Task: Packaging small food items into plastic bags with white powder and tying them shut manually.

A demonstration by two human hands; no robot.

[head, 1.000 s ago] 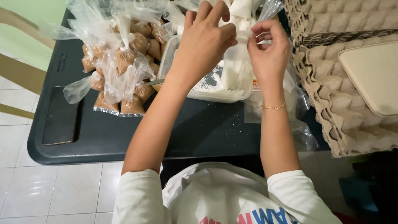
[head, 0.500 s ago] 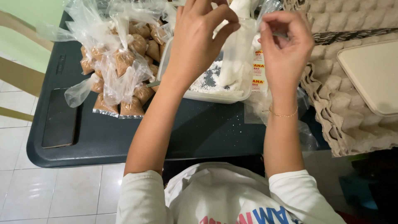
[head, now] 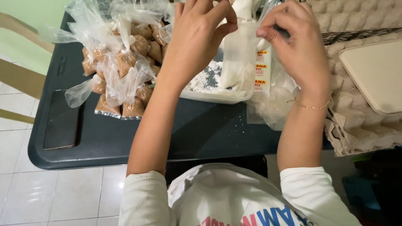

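Two hands pinch a clear bag of white powder over a dark desk.

Head view: the left hand (head: 199, 39) and right hand (head: 295, 42) each close their grip on the top of the clear bag (head: 239, 58), held above the plastic tub (head: 217, 95) at 12 o'clock. On the dark desk (head: 188, 129), tied brown packets (head: 121, 71) lie at 10 o'clock, a phone (head: 60, 121) at 9, egg trays (head: 360, 121) at 3. Pale floor tiles (head: 54, 196) show below.

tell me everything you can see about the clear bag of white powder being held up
The small bag is thin clear plastic, long and narrow, partly filled with white powder. It hangs upright over a clear tub of the same powder on the dark table. The left hand and right hand pinch its top from both sides.
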